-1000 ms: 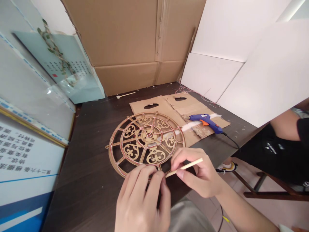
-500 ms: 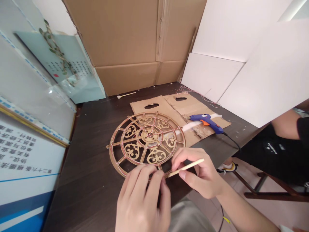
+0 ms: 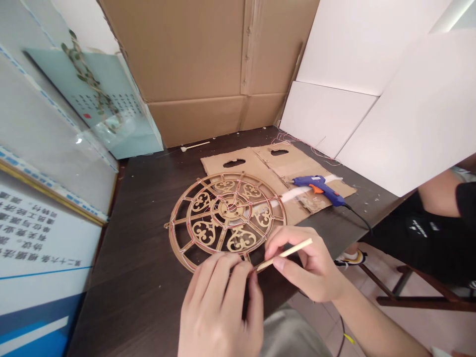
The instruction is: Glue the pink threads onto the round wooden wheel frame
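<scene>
A round openwork wooden frame (image 3: 222, 238) with scroll ornaments and thin red and white wires lies on the dark table, its right part over flat cardboard. My left hand (image 3: 223, 297) covers the frame's near rim, fingers bent down and pressed together on it; the fingertips are partly hidden. Pinched between the thumb and fingers of my right hand (image 3: 308, 265) is a thin pale wooden stick (image 3: 295, 248). Its lower end touches or nearly touches the near rim, right beside my left fingertips.
A blue glue gun (image 3: 320, 188) with a black cord rests on the cardboard sheet (image 3: 260, 166). Behind stand a cardboard panel (image 3: 193, 54) and white boards (image 3: 330, 114). Another stick (image 3: 197, 145) lies at the back. A person in black (image 3: 427, 233) is at the right.
The stick and my right hand have shifted slightly left, bringing the stick's lower end closer to my left fingertips. My left hand holds its place on the rim.
</scene>
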`<state>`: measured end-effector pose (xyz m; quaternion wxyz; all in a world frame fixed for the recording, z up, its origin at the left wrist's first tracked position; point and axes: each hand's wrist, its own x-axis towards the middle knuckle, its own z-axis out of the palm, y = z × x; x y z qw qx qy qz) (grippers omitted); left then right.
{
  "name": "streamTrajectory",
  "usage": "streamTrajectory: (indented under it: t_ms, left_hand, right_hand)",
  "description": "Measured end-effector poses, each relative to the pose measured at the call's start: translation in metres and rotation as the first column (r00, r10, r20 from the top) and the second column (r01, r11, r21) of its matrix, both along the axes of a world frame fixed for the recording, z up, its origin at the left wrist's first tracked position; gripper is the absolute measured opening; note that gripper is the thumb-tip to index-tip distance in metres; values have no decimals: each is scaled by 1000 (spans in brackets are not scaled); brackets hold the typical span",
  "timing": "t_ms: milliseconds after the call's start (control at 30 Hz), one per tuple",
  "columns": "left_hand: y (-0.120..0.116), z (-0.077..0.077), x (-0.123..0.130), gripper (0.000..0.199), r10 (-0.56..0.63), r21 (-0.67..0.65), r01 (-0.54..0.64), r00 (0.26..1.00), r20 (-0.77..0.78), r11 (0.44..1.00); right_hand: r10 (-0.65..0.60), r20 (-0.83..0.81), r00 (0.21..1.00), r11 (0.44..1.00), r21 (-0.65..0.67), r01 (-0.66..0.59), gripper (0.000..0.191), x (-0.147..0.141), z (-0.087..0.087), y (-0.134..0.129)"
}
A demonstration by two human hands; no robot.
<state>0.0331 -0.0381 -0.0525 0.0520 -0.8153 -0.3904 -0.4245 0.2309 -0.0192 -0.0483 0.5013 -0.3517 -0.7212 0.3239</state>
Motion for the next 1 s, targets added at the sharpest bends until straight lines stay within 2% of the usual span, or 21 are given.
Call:
streamTrajectory:
  t_ms: [533,800,1000]
  left_hand:
    - [-1,1,1,14,-3,-8,3,1000,8,1000]
    - [0,-2,-2,18,-2,19,2,1000,-12,1000]
    - [-2,1,-2,20,-46,-32,45,999,-2,998]
  right_hand:
    - [-18,6,1000,1000,-13,18,8,-1,-1,0]
    - [-3,-13,1000,999,39,4,6,-2,-5,3]
    - [9,-43,999,999,40,-7,6,0,-7,2]
